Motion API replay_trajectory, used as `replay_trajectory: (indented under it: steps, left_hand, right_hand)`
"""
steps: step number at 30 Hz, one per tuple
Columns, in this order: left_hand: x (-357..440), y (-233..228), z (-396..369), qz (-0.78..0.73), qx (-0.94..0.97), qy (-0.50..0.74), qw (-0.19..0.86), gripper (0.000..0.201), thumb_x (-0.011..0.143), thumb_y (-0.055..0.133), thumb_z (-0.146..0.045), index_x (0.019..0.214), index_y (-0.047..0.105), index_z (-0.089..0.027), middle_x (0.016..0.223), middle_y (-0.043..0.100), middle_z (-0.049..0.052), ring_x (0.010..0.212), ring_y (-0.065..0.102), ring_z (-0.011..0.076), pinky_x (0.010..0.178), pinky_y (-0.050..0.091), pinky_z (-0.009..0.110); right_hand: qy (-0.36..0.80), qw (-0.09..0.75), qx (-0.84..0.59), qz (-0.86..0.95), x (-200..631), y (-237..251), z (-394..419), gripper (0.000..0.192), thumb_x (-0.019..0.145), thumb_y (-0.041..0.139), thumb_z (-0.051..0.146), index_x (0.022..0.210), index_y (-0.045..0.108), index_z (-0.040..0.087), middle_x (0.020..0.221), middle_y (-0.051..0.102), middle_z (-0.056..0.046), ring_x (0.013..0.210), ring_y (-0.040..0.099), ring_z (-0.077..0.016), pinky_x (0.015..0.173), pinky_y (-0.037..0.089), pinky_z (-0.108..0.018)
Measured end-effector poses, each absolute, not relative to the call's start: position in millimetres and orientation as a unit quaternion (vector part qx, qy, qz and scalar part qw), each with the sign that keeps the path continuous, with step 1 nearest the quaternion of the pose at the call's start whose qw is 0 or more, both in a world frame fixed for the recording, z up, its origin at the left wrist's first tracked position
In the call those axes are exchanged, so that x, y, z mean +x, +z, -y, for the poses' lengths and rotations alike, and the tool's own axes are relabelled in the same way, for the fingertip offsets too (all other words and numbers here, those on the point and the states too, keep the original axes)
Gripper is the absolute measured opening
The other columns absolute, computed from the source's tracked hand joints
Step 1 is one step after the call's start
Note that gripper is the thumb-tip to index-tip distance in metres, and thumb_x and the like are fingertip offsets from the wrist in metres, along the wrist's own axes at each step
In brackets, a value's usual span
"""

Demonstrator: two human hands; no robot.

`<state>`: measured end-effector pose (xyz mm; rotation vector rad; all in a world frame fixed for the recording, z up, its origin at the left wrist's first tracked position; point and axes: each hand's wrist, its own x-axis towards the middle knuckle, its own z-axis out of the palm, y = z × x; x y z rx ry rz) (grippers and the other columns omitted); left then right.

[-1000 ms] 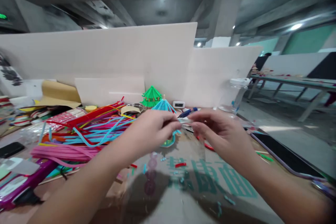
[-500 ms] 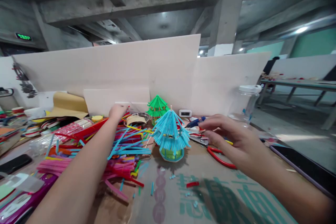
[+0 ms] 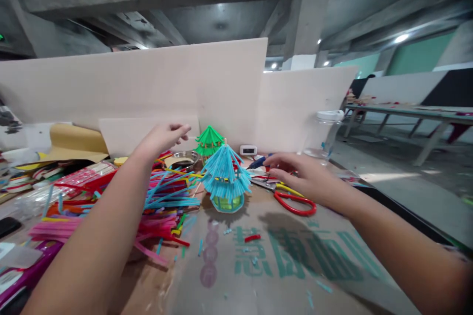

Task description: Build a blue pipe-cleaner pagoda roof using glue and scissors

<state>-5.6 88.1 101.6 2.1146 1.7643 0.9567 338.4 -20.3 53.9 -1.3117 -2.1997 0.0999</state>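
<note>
- Blue straw pagoda [image 3: 224, 177] stands upright on the bench [image 3: 281, 275], between the two hands and touched by neither; two fringed roof tiers and a stick tip are in place over a green-and-yellow base, so the model looks largely built
- Green straw pagoda [image 3: 209, 140] stands behind it near the white board [image 3: 148, 83], upright and apparently finished; count of pagodas: two
- Left hand [image 3: 162, 138] is raised above the straw pile [image 3: 121, 197], fingers loosely parted and empty as far as can be seen; whether a thin piece sits between thumb and forefinger cannot be told
- Right hand [image 3: 301, 177] is lowered over the tools to the right of the blue pagoda, fingers spread, closed on nothing; it hovers just above the red-handled scissors [image 3: 293, 202] and near the blue pen [image 3: 258, 161]
- Scissors: one pair; pen: one; metal dish [image 3: 185, 156]: one; clear jar with white lid [image 3: 325, 133]: one
- Loose straws in the pile are too many and too tangled to count; blue, pink, red and yellow are all present
- Short offcuts lie scattered on the bench in front of the blue pagoda, one red piece [image 3: 252, 237] among several blue ones
- Judgement: cutting and fitting is well advanced; any trimming or a further tier on the blue pagoda is what could remain, with plenty of stock left
</note>
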Motion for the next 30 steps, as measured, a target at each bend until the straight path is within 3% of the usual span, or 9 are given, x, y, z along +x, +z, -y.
replay_trajectory:
  steps: [4, 8, 13, 19, 24, 30]
  left_hand:
    - [36, 110, -47, -0.510, 0.775, 0.344, 0.145, 0.063, 0.078, 0.047, -0.070, 0.110, 0.069, -0.020, 0.103, 0.073, 0.008, 0.090, 0.065, 0.0262, 0.070, 0.049, 0.033]
    - [53, 92, -39, -0.464, 0.784, 0.375, 0.173, 0.062, 0.080, 0.051, -0.068, 0.118, 0.067, -0.023, 0.116, 0.070, 0.005, 0.109, 0.062, 0.0293, 0.087, 0.049, 0.037]
    - [61, 64, -57, -0.394, 0.791, 0.403, 0.236, 0.062, 0.083, 0.054, -0.062, 0.127, 0.061, -0.019, 0.119, 0.069, 0.009, 0.108, 0.063, 0.0275, 0.089, 0.050, 0.037]
    - [72, 53, -62, -0.329, 0.802, 0.431, 0.250, 0.053, 0.083, 0.061, -0.051, 0.123, 0.062, -0.015, 0.122, 0.067, 0.011, 0.109, 0.062, 0.0247, 0.093, 0.049, 0.035]
    - [70, 57, -58, -0.356, 0.784, 0.431, 0.270, 0.043, 0.082, 0.063, -0.045, 0.111, 0.065, -0.013, 0.110, 0.070, 0.010, 0.097, 0.066, 0.0227, 0.084, 0.051, 0.033]
    - [68, 60, -54, -0.368, 0.779, 0.420, 0.285, 0.041, 0.083, 0.061, -0.043, 0.111, 0.067, -0.014, 0.107, 0.072, 0.008, 0.090, 0.065, 0.0195, 0.077, 0.051, 0.029]
  right_hand:
    - [0.056, 0.063, -0.542, 0.836, 377, 36, -4, 0.028, 0.087, 0.053, 0.036, 0.107, 0.069, 0.024, 0.099, 0.072, -0.007, 0.084, 0.066, -0.0227, 0.071, 0.047, -0.030]
    - [0.061, -0.027, -0.567, 0.821, 400, 11, -23, 0.037, 0.080, 0.058, 0.029, 0.116, 0.066, 0.022, 0.109, 0.071, -0.010, 0.094, 0.065, -0.0256, 0.076, 0.046, -0.030]
    - [0.075, -0.009, -0.572, 0.816, 398, -10, -36, 0.050, 0.075, 0.057, 0.018, 0.125, 0.061, 0.024, 0.117, 0.068, -0.009, 0.097, 0.064, -0.0249, 0.077, 0.046, -0.028]
    - [0.061, 0.005, -0.567, 0.822, 392, -24, -41, 0.060, 0.079, 0.062, 0.024, 0.138, 0.052, 0.022, 0.117, 0.066, -0.013, 0.090, 0.065, -0.0230, 0.079, 0.046, -0.027]
    - [0.033, 0.067, -0.563, 0.823, 404, -20, -41, 0.044, 0.083, 0.060, 0.034, 0.127, 0.060, 0.025, 0.115, 0.068, -0.011, 0.093, 0.065, -0.0261, 0.080, 0.048, -0.031]
    - [0.024, 0.156, -0.565, 0.810, 421, -14, -50, 0.057, 0.083, 0.059, 0.048, 0.136, 0.052, 0.027, 0.133, 0.061, -0.009, 0.114, 0.060, -0.0319, 0.091, 0.048, -0.040]
